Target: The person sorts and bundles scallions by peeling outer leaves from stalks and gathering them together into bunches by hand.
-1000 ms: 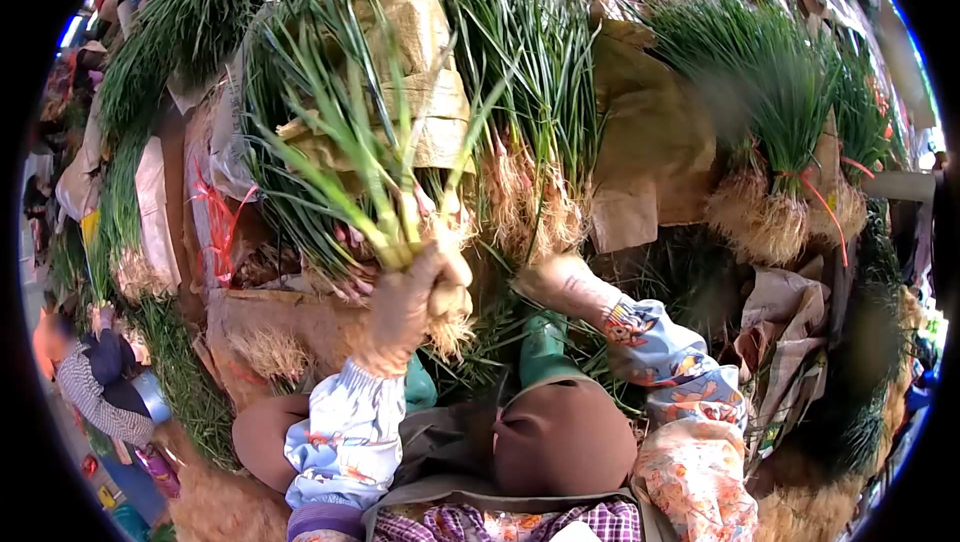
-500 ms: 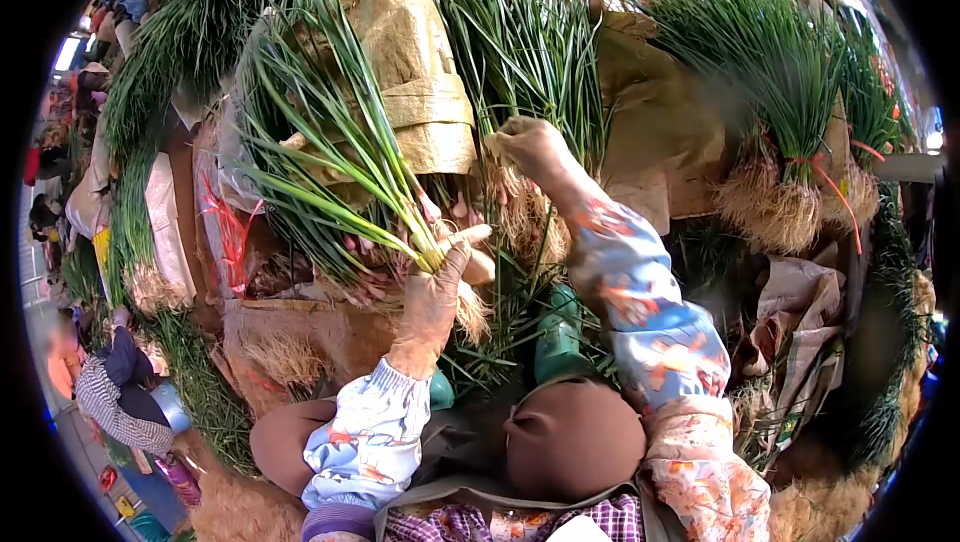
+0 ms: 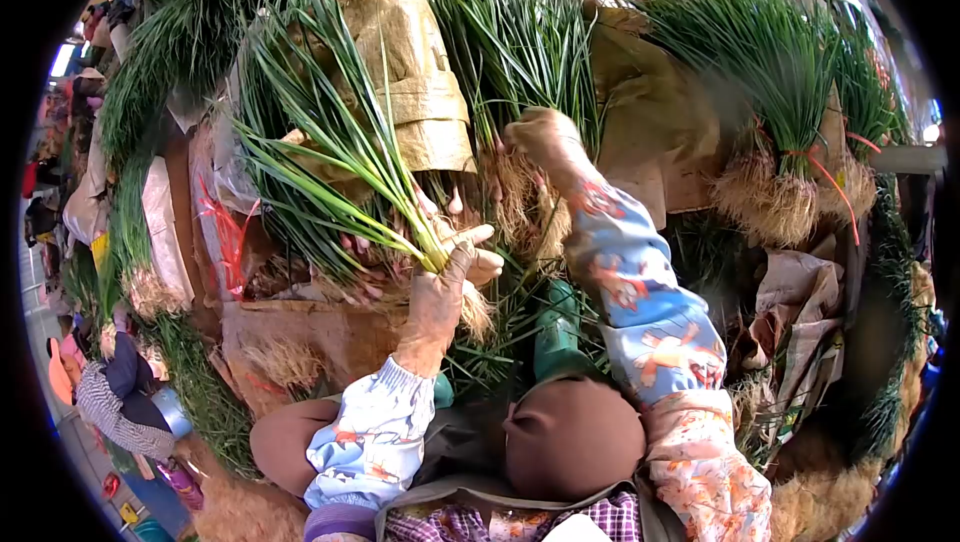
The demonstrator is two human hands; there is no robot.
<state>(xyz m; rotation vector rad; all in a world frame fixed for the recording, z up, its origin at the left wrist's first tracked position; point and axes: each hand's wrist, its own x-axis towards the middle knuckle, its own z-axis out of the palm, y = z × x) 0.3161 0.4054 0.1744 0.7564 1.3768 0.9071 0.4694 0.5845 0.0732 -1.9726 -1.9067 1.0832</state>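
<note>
Leaves a narrow gap btwn L hand and R hand, w/ loose leaves and green boot below. Opens wider to the R of R hand, over tan sheet, as far as tied bunches w/ red tie. Has brown board near L hand, on its L, and paper wrap close behind onion bunch.

Holds onion bunch low on the stalks in L hand: thumb closed over, fingers partly extended past it. Slants up-L over pile of darker leaves. Looks long, thin, bright green, going pale yellow-green nr the grip, w/ pinkish bulbs beside.

Curls R hand in, knuckles up, at lower stems of upper pile; prob. touches stems, but w/ fingertips hidden, can't tell if gripping any.
</note>
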